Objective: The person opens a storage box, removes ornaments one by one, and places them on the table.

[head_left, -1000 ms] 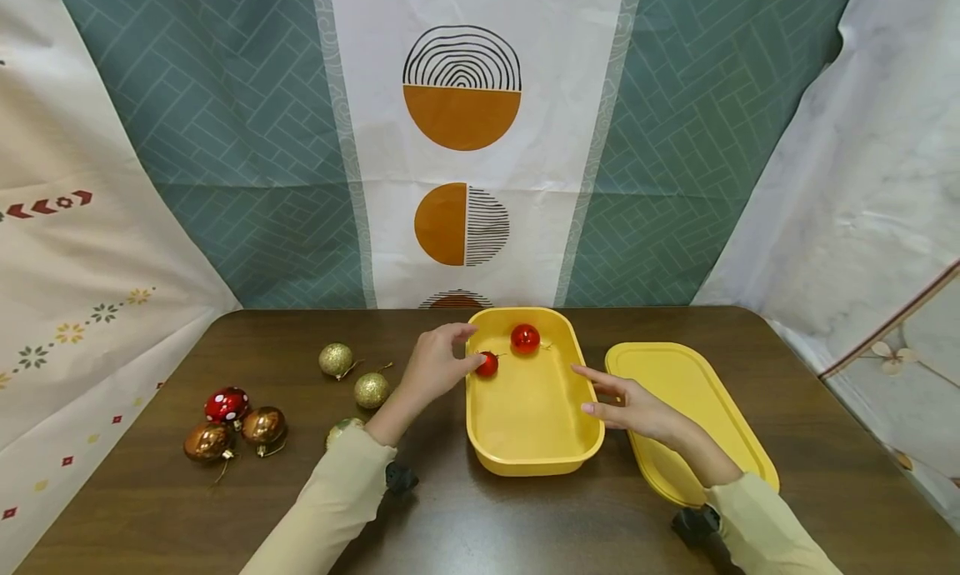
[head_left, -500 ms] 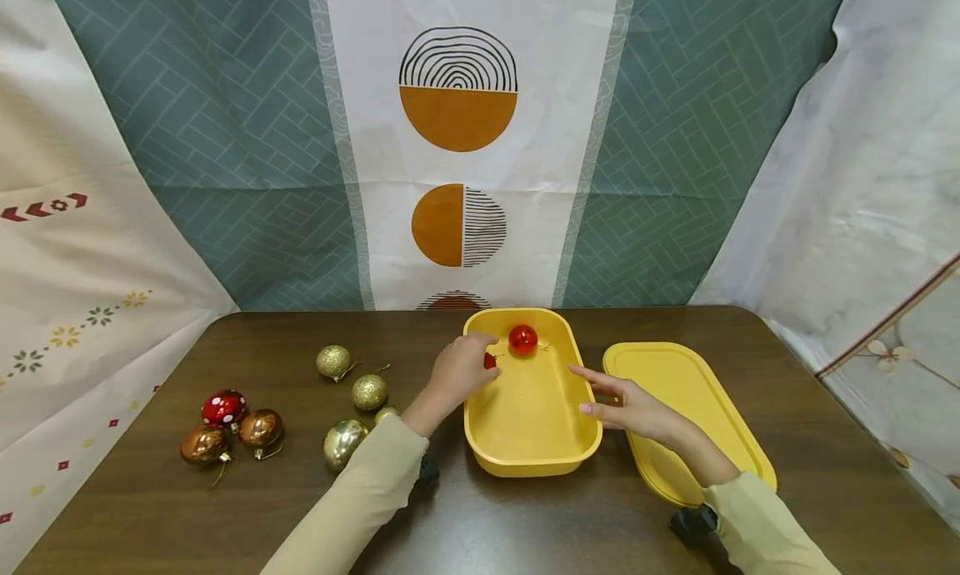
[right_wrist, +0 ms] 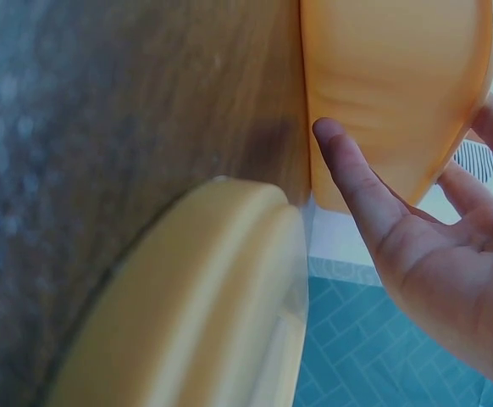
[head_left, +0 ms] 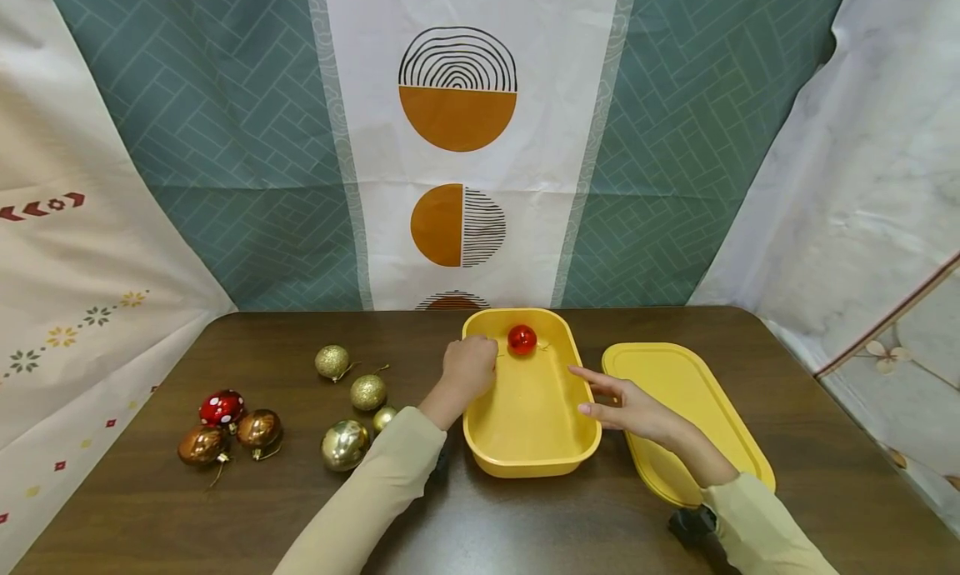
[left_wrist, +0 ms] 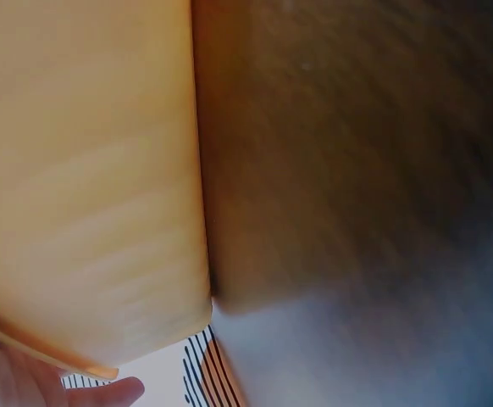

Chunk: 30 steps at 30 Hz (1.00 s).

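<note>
My left hand [head_left: 471, 365] reaches over the left rim of a yellow plastic box [head_left: 531, 425], fingers curled where a small red Christmas bauble lay; the bauble is hidden behind the hand. A larger shiny red bauble [head_left: 522, 339] lies at the far end inside the box. At the box's right rim is my right hand [head_left: 637, 410], its fingers spread and loosely extended. In the right wrist view one finger [right_wrist: 348, 161] lies along the outer wall of the box [right_wrist: 382, 76]. The left wrist view shows mostly the box's outer wall [left_wrist: 85, 186].
Left on the brown table [head_left: 487, 525] lie gold baubles [head_left: 345, 444], two copper ones [head_left: 259, 430] and a red white-dotted one [head_left: 222, 407]. A yellow lid [head_left: 693, 408] lies right of the box, under the right forearm. Patterned cloth hangs behind.
My left hand has moved right and over the box's rim, and its fingers have closed around the small red bauble, which is now out of sight. The right hand stays in place.
</note>
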Motion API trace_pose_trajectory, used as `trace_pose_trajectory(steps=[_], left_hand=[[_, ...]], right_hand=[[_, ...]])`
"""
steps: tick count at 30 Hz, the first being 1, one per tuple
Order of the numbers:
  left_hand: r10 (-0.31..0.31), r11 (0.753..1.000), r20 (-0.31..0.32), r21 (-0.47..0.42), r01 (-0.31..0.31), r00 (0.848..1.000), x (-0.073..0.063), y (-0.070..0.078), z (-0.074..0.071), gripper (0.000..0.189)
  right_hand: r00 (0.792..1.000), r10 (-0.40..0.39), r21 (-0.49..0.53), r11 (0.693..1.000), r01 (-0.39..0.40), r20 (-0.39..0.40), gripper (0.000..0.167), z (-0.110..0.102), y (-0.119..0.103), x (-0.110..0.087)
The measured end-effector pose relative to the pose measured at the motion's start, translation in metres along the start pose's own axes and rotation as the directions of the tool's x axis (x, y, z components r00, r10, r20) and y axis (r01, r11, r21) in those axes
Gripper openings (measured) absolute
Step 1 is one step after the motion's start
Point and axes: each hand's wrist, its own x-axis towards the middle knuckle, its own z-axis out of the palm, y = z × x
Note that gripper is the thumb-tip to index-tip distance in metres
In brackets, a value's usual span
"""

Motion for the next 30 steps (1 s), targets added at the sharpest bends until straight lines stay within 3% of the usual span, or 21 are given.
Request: trace_pose_trajectory(steps=[9, 13, 18, 23, 30], left_hand=[[-0.001, 0.999, 0.028, 0.040, 0.000, 1.000, 0.001, 0.000, 0.000, 0.018], [0.008, 1.000, 0.018, 0.010, -0.009, 1.000, 0.000, -0.001, -0.001, 0.019], [-0.019, 0.992, -0.008, -0.128, 0.018, 1.000, -0.003, -0.004, -0.006, 0.007], [-0.070, 0.942, -0.028, -0.331, 0.057, 0.997, -0.009, -0.005, -0.018, 0.031], [-0.061, 0.896, -0.115, -0.445, 0.003, 0.992, -0.028, -0.010, -0.039, 0.035]], right_hand=[[1.000, 0.005, -0.004, 1.000, -0.005, -0.004, 0.063, 0.001, -0.001, 0.000], [1.000, 0.005, -0.002, 1.000, -0.005, -0.006, 0.064, 0.001, -0.001, 0.000], [1.000, 0.006, -0.008, 1.000, -0.006, -0.003, 0.063, 0.000, -0.002, 0.001], [1.000, -0.006, -0.011, 1.000, 0.006, -0.002, 0.064, -0.001, -0.002, -0.002], [1.000, 0.004, -0.011, 1.000, -0.005, -0.005, 0.064, 0.000, -0.001, -0.001]])
